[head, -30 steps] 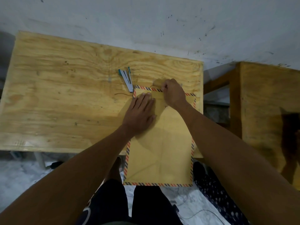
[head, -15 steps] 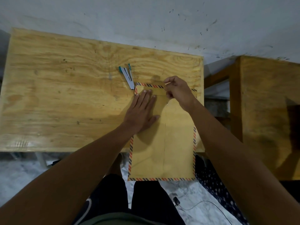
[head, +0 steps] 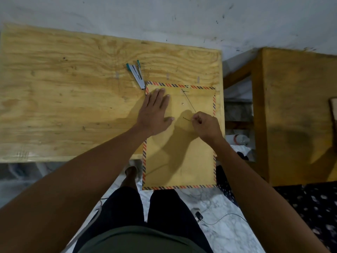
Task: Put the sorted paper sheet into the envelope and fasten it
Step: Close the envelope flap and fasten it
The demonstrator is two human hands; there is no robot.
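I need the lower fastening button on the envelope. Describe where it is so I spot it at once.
On the plywood table, find the brown envelope with the striped border. Near its top, just right of the left hand, sits a small round metal eyelet. Unlike the upper button, no string is attached to it.

Left hand [head: 155,114] lies flat on the envelope [head: 179,148]; right hand [head: 206,125], at four o'clock from it, pinches the string [head: 189,103].
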